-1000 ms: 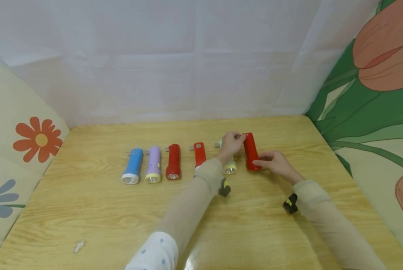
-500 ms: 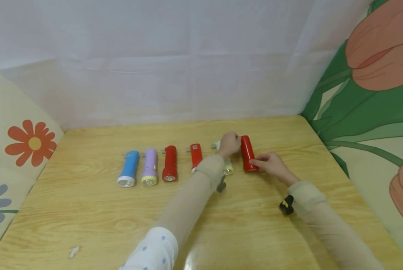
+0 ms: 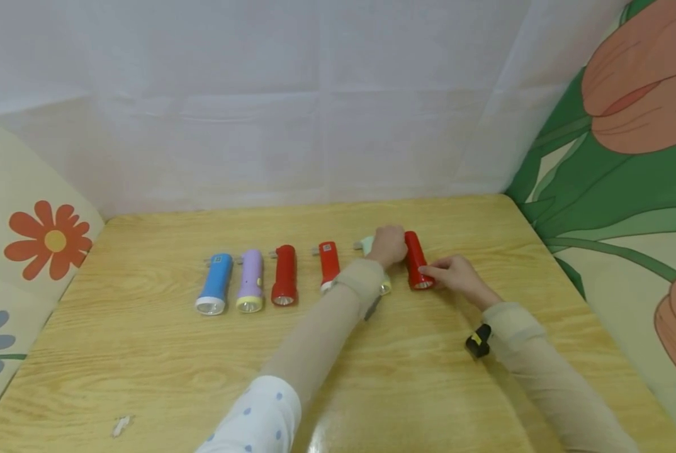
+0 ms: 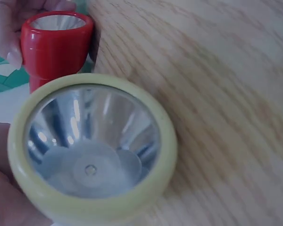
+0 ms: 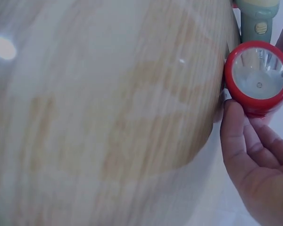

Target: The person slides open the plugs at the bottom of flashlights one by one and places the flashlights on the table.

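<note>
In the head view a red flashlight [image 3: 416, 259] lies at the right end of a row, its lens toward the near side. My right hand [image 3: 459, 277] holds its head end, thumb on top. My left hand [image 3: 389, 244] is at its tail end, fingers curled there and mostly hidden. Beneath that hand and wrist lies a pale green flashlight with a yellow rim [image 3: 386, 287], partly covered. Up close in the left wrist view, its yellow-rimmed head [image 4: 166, 141] fills the front, with the red flashlight [image 4: 56, 52] behind. The right wrist view shows my right fingers [image 5: 236, 127] against the red head [image 5: 259, 96].
Leftward along the row lie a red flashlight with a white rim [image 3: 329, 259], an all-red one [image 3: 285, 272], a purple one [image 3: 252, 274] and a blue one [image 3: 219, 277]. Plugs stick out at their tails. A small white scrap [image 3: 121, 426] marks the wooden table [image 3: 202, 377].
The red flashlight's tail has come down toward the table and its lens now shows. My left hand has lowered with it; my right hand stays at the head end. The view has shifted slightly.
</note>
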The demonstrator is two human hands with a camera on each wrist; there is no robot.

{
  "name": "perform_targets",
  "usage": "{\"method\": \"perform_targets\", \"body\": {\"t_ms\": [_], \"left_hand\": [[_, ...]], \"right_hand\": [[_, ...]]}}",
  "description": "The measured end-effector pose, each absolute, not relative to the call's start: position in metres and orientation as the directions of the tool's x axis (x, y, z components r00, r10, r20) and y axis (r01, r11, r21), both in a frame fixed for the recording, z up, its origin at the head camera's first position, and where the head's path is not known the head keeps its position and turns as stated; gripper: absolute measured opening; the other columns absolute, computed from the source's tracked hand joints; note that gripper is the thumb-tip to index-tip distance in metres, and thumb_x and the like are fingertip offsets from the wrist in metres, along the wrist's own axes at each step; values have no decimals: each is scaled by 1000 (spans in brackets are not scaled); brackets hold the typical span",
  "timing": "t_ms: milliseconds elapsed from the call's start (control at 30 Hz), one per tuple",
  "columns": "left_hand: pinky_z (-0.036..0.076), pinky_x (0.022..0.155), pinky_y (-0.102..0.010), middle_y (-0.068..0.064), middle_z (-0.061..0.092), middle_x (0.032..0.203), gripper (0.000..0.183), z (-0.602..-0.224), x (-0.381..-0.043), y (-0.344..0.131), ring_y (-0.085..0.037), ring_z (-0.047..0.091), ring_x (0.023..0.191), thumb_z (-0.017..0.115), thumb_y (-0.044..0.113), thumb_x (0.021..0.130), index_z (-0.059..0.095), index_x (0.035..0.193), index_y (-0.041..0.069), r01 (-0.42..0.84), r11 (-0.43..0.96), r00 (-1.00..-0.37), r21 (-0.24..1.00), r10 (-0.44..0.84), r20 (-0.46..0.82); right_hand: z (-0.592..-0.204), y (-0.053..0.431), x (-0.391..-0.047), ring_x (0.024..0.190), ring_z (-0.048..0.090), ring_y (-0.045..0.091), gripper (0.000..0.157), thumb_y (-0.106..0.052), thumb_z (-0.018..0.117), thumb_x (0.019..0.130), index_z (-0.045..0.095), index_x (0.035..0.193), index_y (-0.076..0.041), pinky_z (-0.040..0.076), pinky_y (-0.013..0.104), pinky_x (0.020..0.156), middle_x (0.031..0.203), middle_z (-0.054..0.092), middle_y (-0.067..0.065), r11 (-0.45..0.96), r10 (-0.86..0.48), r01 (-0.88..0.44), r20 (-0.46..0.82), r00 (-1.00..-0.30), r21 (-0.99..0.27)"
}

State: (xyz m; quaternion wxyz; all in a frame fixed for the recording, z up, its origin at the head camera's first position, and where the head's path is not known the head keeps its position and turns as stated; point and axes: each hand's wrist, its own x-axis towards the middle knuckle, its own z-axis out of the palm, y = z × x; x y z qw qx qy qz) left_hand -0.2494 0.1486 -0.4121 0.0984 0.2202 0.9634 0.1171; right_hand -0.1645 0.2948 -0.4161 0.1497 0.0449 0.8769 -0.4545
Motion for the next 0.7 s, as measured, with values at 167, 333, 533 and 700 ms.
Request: {"method": "perform_targets", "body": {"t_ms": [167, 333, 533, 700], "left_hand": [[39, 91, -31, -5, 65, 96, 16, -416, -249, 151, -20, 58, 91, 54, 15, 87, 63, 98, 7, 422, 877, -873, 231, 462, -157], [42, 85, -30, -7, 63, 101, 20, -417, -246, 151, -22, 55, 96, 55, 17, 87, 63, 103, 8, 402, 887, -880, 230, 443, -173], [43, 83, -30, -8, 62, 102, 20, -418, -246, 149, -22, 52, 96, 56, 15, 86, 62, 103, 7, 397, 880, -881, 262, 446, -161], [39, 91, -31, -9, 61, 101, 23, -417, -246, 146, -22, 52, 98, 57, 16, 86, 60, 104, 3, 469, 847, -851, 252, 509, -129]], "right_hand": [[-416, 295, -165, 68, 61, 14, 36, -22, 62, 87, 63, 96, 13, 54, 30, 63, 79, 64, 6, 555, -71, 214, -302, -951, -804], [-415, 294, -165, 67, 60, 13, 37, -24, 63, 85, 63, 92, 12, 54, 30, 63, 76, 64, 5, 546, -66, 227, -311, -948, -807], [-410, 294, -162, 63, 60, 12, 45, -36, 67, 81, 66, 84, 9, 53, 29, 59, 71, 64, 3, 509, -96, 203, -289, -952, -837], [-411, 294, -161, 65, 60, 11, 44, -32, 64, 83, 64, 91, 11, 53, 29, 61, 74, 65, 5, 536, -43, 254, -326, -944, -805]]}}
